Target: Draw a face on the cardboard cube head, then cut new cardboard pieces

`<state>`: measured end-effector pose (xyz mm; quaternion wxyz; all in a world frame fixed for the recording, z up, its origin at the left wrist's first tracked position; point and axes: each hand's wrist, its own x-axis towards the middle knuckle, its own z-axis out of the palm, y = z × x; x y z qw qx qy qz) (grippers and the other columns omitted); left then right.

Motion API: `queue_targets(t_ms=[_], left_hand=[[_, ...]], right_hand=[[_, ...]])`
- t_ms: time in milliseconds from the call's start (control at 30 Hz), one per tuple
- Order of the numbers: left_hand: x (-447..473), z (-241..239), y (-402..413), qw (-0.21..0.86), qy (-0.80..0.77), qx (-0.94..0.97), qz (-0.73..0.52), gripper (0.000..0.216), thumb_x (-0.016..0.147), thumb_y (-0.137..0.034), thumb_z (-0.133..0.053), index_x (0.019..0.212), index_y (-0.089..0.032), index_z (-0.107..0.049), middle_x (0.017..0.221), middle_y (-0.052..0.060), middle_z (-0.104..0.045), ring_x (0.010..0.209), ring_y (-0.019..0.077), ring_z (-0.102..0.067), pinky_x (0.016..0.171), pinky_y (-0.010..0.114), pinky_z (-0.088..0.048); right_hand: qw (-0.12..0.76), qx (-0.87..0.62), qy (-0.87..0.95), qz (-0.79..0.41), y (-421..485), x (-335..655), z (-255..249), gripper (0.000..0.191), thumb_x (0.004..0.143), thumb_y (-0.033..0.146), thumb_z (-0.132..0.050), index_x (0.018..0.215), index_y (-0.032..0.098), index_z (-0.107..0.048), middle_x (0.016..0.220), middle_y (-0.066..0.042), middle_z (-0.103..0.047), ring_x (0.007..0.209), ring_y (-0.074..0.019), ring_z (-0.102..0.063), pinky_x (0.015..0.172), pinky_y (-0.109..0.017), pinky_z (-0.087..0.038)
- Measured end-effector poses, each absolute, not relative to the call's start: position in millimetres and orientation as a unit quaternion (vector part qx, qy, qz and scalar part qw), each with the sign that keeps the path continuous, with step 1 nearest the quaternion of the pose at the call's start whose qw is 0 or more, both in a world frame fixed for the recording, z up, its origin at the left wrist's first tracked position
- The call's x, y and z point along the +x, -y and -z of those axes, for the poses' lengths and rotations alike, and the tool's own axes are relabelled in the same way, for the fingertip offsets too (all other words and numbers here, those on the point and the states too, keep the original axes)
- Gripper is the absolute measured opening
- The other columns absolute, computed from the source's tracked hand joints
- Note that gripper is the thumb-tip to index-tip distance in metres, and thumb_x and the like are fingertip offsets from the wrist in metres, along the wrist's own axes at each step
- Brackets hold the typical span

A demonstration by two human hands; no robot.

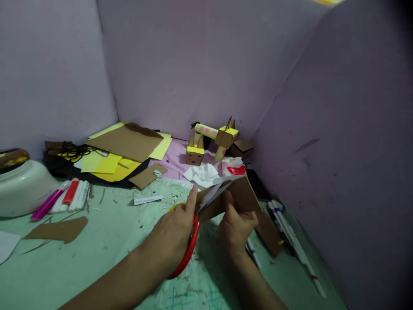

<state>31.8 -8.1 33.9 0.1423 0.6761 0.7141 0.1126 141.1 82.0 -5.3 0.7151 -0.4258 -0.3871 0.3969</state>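
Note:
My left hand (174,234) is closed round the handles of a pair of scissors (190,247) with red and yellow grips. Their blades point away to the right and stand apart across a piece of brown cardboard (245,196). With its thumb on top, my right hand (237,228) grips the lower edge of that cardboard, just right of the blades. The cardboard is held up above the green table cover, tilted. Behind it lie crumpled white paper (201,173) and a red and white packet (234,165).
Small cardboard animal figures (195,155) stand at the back by the wall. Brown and yellow sheets (125,142) are stacked at back left. Markers (71,193) and a white pot (24,189) sit left; several pens (297,245) lie along the right wall. A cardboard scrap (58,230) lies front left.

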Motion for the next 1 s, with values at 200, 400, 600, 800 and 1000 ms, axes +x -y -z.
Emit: queue_targets(t_ms=[200, 400, 600, 800, 1000], left_hand=[[19, -10, 1, 0.085, -0.706, 0.694, -0.115, 0.082, 0.085, 0.001, -0.028, 0.151, -0.014, 0.017, 0.114, 0.019, -0.061, 0.098, 0.0302, -0.065, 0.083, 0.043, -0.052], [7, 1, 1, 0.006, -0.681, 0.723, -0.116, 0.094, 0.081, 0.003, -0.027, 0.135, -0.019, 0.047, 0.109, 0.014, -0.061, 0.089, 0.0291, -0.065, 0.076, 0.042, -0.054], [19, -18, 7, 0.068, -0.722, 0.688, -0.021, 0.094, 0.081, 0.007, -0.025, 0.133, -0.017, 0.049, 0.106, 0.014, -0.063, 0.086, 0.0282, -0.068, 0.075, 0.041, -0.054], [25, -28, 7, 0.108, -0.732, 0.673, -0.009, 0.09, 0.086, 0.004, -0.028, 0.14, -0.015, 0.04, 0.111, 0.017, -0.063, 0.09, 0.0296, -0.068, 0.078, 0.042, -0.054], [23, -30, 6, 0.142, -0.729, 0.668, -0.046, 0.083, 0.088, 0.0, -0.032, 0.151, -0.013, 0.021, 0.121, 0.02, -0.06, 0.103, 0.0287, -0.065, 0.087, 0.041, -0.052]], right_hand=[[0.635, -0.364, 0.374, -0.569, -87, 148, 0, 0.044, 0.058, 0.04, -0.083, 0.09, 0.012, -0.072, 0.087, -0.008, -0.075, 0.084, -0.0244, -0.068, 0.082, -0.04, -0.053], [0.614, -0.299, 0.324, -0.654, -84, 148, -2, 0.043, 0.053, 0.031, -0.088, 0.091, 0.018, -0.073, 0.078, 0.0, -0.074, 0.075, -0.0183, -0.067, 0.074, -0.032, -0.054], [0.629, -0.387, 0.396, -0.546, -83, 152, 10, 0.043, 0.061, 0.04, -0.082, 0.092, 0.013, -0.073, 0.083, -0.008, -0.074, 0.08, -0.0241, -0.068, 0.073, -0.036, -0.054], [0.618, -0.404, 0.449, -0.503, -87, 155, 12, 0.042, 0.062, 0.04, -0.081, 0.09, 0.01, -0.073, 0.085, -0.01, -0.074, 0.08, -0.0258, -0.067, 0.073, -0.038, -0.053], [0.622, -0.348, 0.445, -0.542, -89, 156, 7, 0.041, 0.063, 0.038, -0.082, 0.095, 0.013, -0.073, 0.089, -0.007, -0.075, 0.082, -0.0212, -0.067, 0.077, -0.035, -0.053]])
